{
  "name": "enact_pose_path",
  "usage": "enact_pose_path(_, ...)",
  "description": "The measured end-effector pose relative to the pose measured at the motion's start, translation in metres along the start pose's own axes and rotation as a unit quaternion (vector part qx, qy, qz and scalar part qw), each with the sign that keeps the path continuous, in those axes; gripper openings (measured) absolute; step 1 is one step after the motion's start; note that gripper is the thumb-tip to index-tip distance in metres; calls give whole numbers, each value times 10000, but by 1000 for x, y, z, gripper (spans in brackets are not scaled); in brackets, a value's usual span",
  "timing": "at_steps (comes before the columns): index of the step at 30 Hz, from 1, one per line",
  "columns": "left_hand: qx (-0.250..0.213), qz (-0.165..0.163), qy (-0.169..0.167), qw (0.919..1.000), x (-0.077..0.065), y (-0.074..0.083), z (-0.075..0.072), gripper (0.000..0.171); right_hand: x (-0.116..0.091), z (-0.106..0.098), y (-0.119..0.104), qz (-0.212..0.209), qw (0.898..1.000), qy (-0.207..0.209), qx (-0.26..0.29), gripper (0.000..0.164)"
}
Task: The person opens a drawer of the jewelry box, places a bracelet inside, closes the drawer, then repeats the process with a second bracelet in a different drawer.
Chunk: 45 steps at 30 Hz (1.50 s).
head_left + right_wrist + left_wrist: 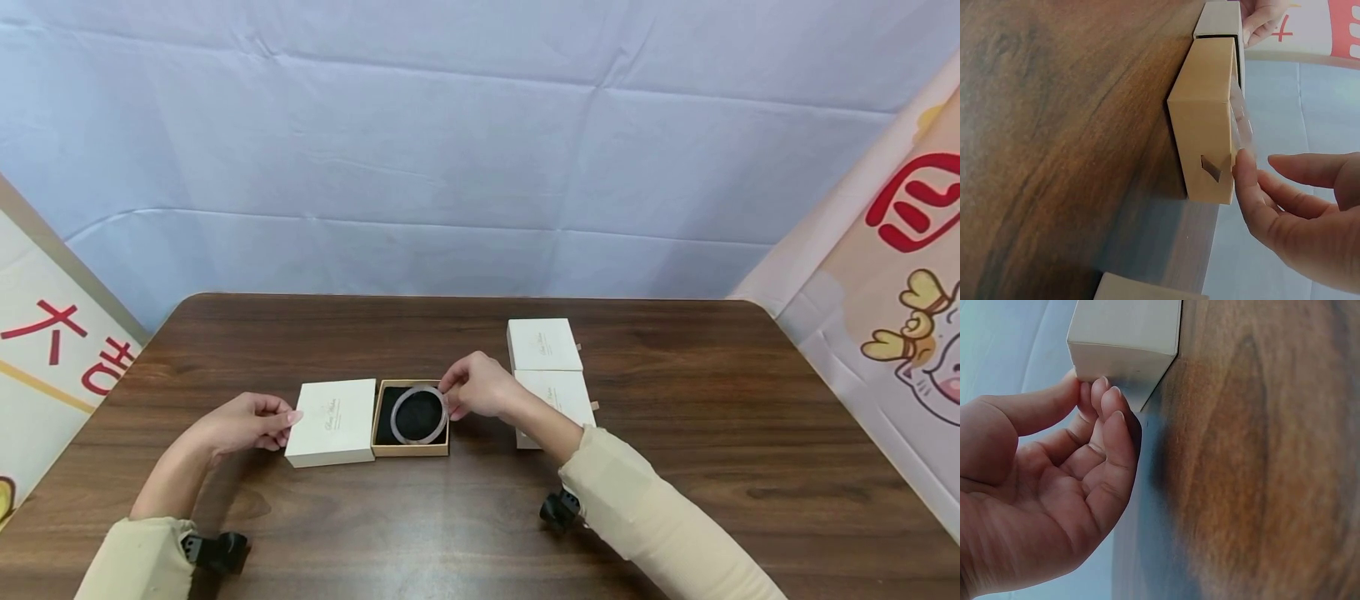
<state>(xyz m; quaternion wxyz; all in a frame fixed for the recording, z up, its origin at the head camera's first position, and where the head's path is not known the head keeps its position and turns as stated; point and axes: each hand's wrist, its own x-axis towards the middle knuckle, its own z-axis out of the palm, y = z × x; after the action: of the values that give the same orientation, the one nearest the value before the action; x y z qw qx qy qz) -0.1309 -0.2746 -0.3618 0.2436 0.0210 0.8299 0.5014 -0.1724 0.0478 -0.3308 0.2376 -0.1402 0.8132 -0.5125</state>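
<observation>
A white box sleeve (331, 422) with small printed lettering lies on the table, its gold-edged drawer (411, 450) slid out to the right. On the drawer's black padding sits a translucent bangle (396, 425), its rim standing above the drawer edge in the right wrist view. My left hand (251, 423) pinches the sleeve's left end, thumb on top and fingertips against the side. At the drawer's right end, my right hand (480, 387) touches the bangle with a fingertip, while the thumb (1300, 165) stays apart. A ribbon tab (1211, 167) shows on the drawer's end.
Two more white boxes, a far box (543, 344) and a near box (558, 390), stand end to end right of the drawer, partly behind my right forearm. Beneath everything is a dark wood table (675, 375). A pale cloth (450, 167) hangs behind it, with printed banners at both sides.
</observation>
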Motion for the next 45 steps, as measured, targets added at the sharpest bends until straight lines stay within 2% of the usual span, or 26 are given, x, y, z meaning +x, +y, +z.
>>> enact_pose_path(10, 39, -34, 19, 10000, -1, 0, 1, 30, -2, 0, 1, -11, 9999, 4, -118, 11)
enact_pose_path(25, 32, -7, -9, 10000, -1, 0, 1, 30, -5, -7, 4, -40, 9995, -152, 275, 12)
enact_pose_path(45, 29, 17, 19, 10000, 0, 0, 1, 30, -9, -8, 12, 166, 9999, -22, 21, 12)
